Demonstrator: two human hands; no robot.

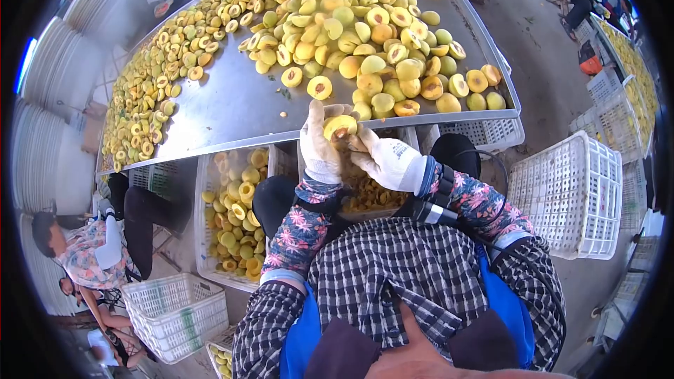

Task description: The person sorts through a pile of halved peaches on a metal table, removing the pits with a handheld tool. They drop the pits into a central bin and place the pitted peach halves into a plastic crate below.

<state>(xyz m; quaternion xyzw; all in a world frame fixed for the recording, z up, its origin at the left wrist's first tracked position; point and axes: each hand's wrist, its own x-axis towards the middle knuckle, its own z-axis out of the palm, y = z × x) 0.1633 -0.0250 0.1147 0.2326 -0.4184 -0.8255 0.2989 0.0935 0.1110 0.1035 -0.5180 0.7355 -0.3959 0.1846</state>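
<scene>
Peach half (340, 127) sits between your two gloved hands, just off the near edge of the steel desk (232, 109). Your left hand (319, 144) has its fingers curled round the fruit from the left and holds it with the cut face up towards you. Your right hand (386, 161) comes in from the right with its fingers bent against the fruit's lower side; you cannot tell whether it grips the fruit or only touches it.

Straight below your hands, between your knees, a crate of darker fruit pieces (368, 196) stands under the desk edge. Just to its left, a white crate of yellow peach halves (235, 203) also sits under the edge.

On the desk, a big heap of halved peaches (351, 21) covers the far right part, and a second band of peach halves (158, 70) runs along the left side.

A white lattice crate (572, 193) stands on the floor to your right. At lower left, a person in a floral top (81, 253) sits near another white crate (175, 312).
</scene>
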